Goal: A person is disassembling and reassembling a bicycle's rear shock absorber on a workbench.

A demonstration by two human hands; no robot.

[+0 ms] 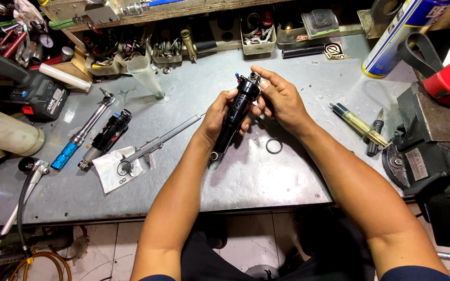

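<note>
Centre frame, the left hand (219, 115) wraps the black shock absorber (235, 117) mid-body; the right hand (282, 99) pinches its top fitting. Probably rigid, weighty, oily-slick: grip the barrel.

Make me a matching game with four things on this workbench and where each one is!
Things:
1. black shock
2. rubber ring
3. syringe
4. caliper

Places:
A. on white paper at its jaw end
B. held in both hands
C. on the bench beside the vise
D. on the bench just below the right hand

Pairs: 1-B, 2-D, 3-C, 4-A
</note>
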